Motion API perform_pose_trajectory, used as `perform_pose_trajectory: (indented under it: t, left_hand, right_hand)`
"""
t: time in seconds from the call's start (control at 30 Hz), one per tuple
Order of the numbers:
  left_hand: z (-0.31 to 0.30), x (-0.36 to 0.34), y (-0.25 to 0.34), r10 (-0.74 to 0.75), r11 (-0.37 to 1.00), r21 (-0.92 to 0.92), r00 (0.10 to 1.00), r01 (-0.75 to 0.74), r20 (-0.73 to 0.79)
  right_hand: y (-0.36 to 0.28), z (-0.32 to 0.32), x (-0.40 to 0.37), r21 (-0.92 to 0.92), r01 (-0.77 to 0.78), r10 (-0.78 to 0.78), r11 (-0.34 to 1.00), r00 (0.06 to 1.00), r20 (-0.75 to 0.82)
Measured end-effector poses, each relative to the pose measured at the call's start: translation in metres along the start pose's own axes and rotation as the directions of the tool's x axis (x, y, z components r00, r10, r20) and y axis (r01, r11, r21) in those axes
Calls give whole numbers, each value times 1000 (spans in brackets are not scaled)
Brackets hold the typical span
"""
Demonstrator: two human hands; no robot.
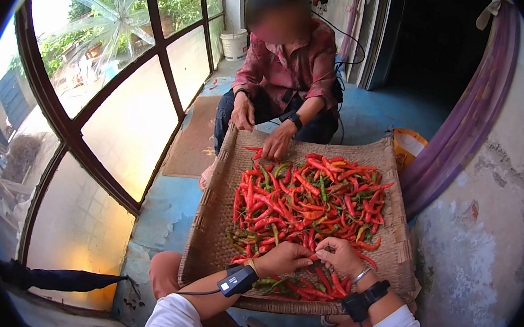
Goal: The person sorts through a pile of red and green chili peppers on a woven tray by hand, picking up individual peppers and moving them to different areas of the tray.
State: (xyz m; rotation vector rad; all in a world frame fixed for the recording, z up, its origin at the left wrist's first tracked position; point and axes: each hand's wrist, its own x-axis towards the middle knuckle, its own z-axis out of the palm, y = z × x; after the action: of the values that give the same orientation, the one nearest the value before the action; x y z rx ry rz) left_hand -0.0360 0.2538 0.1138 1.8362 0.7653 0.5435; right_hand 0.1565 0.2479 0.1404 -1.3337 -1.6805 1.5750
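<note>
A large woven tray (pixel 210 221) lies in front of me with a heap of chili peppers (pixel 309 195), mostly red with some green and yellowish ones. Above its near part, my left hand (pixel 283 259) is closed on a red chili pepper (pixel 313 256). Close against it, my right hand (pixel 339 257) pinches at the other end of the same pepper; fingertips partly hide it. A smaller group of red and green peppers (pixel 307 289) rests below my hands at the near rim. Each of my wrists carries a strapped device.
A person (pixel 288 72) sits across the tray, one hand (pixel 277 141) at the peppers and the other (pixel 243 112) at the far rim. Framed windows (pixel 130 102) line the left. A purple curtain (pixel 457 143), a wall and a yellow container (pixel 408 145) stand right.
</note>
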Motion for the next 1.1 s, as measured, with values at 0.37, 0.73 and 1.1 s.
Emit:
perform_pose_trajectory:
  t: [0.37,0.73,1.1]
  left_hand:
    - [-13,-4,11,68,975,217,994,-48,-84]
    - [-18,-1,2,-316,866,-460,927,195,-201]
    - [-18,-2,-8,-435,530,-835,893,148,-118]
  right_hand:
    - [7,-16,4,367,65,-3,928,986,-167]
    - [16,-12,10,99,-149,162,984,978,-134]
    - [29,-7,13,-544,-67,166,836,977,135]
